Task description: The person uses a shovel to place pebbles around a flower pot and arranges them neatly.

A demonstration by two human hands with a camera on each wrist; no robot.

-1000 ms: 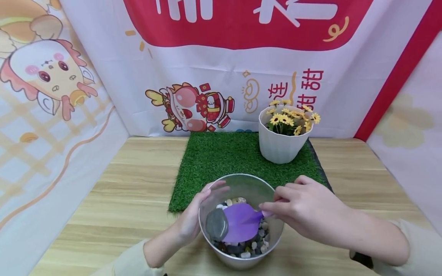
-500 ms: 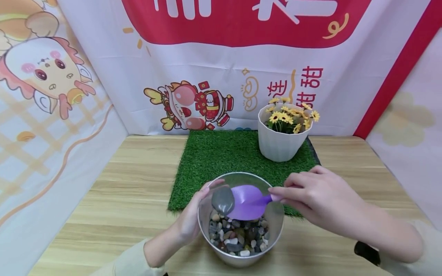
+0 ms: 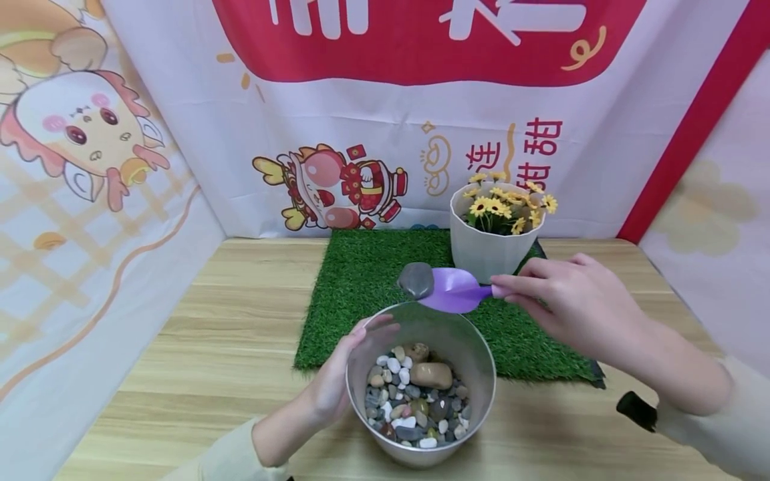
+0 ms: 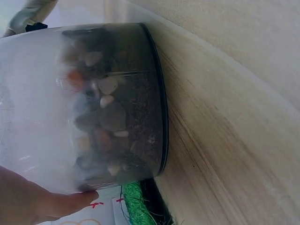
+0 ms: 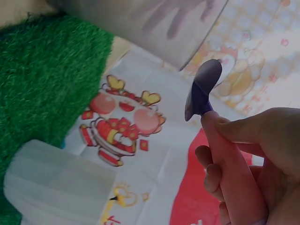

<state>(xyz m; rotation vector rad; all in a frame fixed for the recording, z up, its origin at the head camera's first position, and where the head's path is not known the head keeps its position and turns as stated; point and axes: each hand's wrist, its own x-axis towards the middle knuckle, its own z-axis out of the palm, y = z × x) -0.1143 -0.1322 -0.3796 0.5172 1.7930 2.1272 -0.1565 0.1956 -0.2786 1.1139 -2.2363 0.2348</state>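
Note:
My right hand [image 3: 559, 294] grips the pink handle [image 5: 232, 168] of a garden trowel with a purple blade [image 3: 451, 288]. On the blade's tip lies a large dark grey stone [image 3: 417, 280], held just above the far rim of a translucent bucket [image 3: 487, 374]. Inside the bucket are many small pebbles [image 3: 415, 421] and a larger brown stone [image 3: 432, 375]. My left hand [image 3: 331, 382] rests against the bucket's left side, its fingers laid along the outer wall and showing through it. Through the bucket wall in the left wrist view, a dark layer [image 4: 145, 112] lies beneath the pebbles.
Beyond the bucket, a green artificial grass mat [image 3: 373, 267] covers part of the wooden table [image 3: 240, 307]. A white pot [image 3: 487, 257] with yellow flowers [image 3: 496, 206] stands at the mat's far right. Printed cloth [image 3: 385, 107] hangs behind and along both sides.
The trowel with the grey stone has risen from inside the bucket, moving away and to the right, uncovering the brown stone. My left hand has stayed on the bucket.

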